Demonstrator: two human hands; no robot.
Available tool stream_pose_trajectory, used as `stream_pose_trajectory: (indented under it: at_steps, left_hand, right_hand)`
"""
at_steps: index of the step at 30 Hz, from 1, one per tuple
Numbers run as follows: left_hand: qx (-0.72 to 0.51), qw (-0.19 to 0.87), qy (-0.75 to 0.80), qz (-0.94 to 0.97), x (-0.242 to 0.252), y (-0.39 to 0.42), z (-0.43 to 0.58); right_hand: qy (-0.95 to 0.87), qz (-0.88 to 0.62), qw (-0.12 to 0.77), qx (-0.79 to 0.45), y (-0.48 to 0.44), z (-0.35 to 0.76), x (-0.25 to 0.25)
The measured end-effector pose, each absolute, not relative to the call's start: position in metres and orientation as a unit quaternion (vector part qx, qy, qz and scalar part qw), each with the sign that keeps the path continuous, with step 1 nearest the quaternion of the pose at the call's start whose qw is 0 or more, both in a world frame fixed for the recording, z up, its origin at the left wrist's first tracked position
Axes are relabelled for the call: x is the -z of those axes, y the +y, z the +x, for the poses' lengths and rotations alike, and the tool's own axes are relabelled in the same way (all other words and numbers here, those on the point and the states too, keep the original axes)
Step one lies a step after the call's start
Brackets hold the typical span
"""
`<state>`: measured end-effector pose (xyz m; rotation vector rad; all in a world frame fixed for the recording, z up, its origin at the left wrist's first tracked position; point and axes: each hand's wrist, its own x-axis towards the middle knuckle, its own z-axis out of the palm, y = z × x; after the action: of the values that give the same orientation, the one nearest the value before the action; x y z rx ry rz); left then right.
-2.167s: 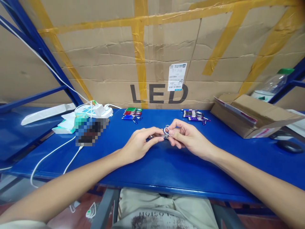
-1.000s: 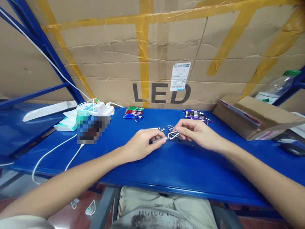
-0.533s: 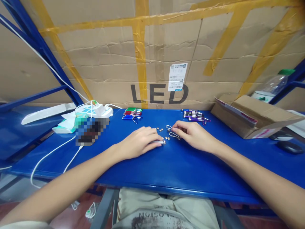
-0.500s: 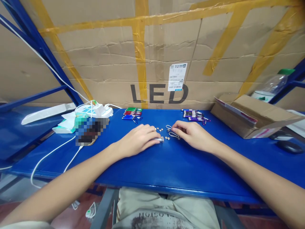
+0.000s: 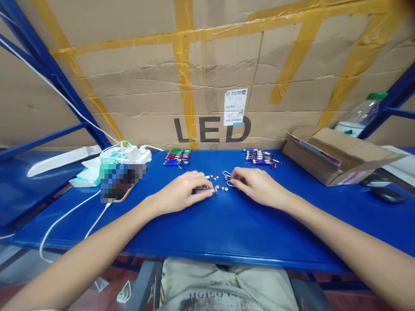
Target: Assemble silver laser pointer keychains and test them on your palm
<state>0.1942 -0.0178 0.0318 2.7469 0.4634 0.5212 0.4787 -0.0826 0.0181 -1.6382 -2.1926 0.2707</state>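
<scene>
My left hand [image 5: 181, 191] rests low over the blue table, its thumb and fingers closed on a slim silver flashlight tube [image 5: 205, 190]. A second silver tube end [image 5: 207, 176] shows just beyond those fingers. Between my hands lie several small round button cells [image 5: 223, 188]. My right hand [image 5: 256, 183] pinches at a silver carabiner clip [image 5: 229, 183], and its fingertips cover part of it. Another silver carabiner clip [image 5: 226, 173] lies just behind. Farther back are green, red and blue penlights with clips [image 5: 177, 157] on the left and black and purple ones [image 5: 259, 156] on the right.
An open cardboard box [image 5: 337, 157] and a black mouse [image 5: 387, 195] are on the right. To the left are a phone [image 5: 125, 183] with a white cable, a tissue pack [image 5: 86, 175] and a power strip [image 5: 142, 156]. A large carton [image 5: 145, 99] stands behind the table [image 5: 220, 233].
The view has shifted slightly. My left hand has drawn a little left with the silver tube, uncovering more of it and another button cell. My right fingers have come down onto the nearer clip.
</scene>
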Motion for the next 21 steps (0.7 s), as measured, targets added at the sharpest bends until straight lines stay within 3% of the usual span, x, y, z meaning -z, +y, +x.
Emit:
stream_pose_trajectory:
  at_steps: [6,14,21]
  left_hand:
    - [-0.145,0.229,0.116,0.956,-0.025,-0.029,0.200]
    - [-0.131,0.234,0.092,0.959,-0.026,-0.033,0.202]
    - [-0.179,0.019,0.192,0.965,-0.025,-0.002,0.189]
  right_hand:
    - [-0.795,-0.568,0.189,-0.099,-0.085,0.478,-0.019]
    - [-0.828,-0.516,0.186,-0.121,-0.087,0.485,-0.022]
    - [-0.865,-0.447,0.212,-0.086,-0.088,0.475,-0.015]
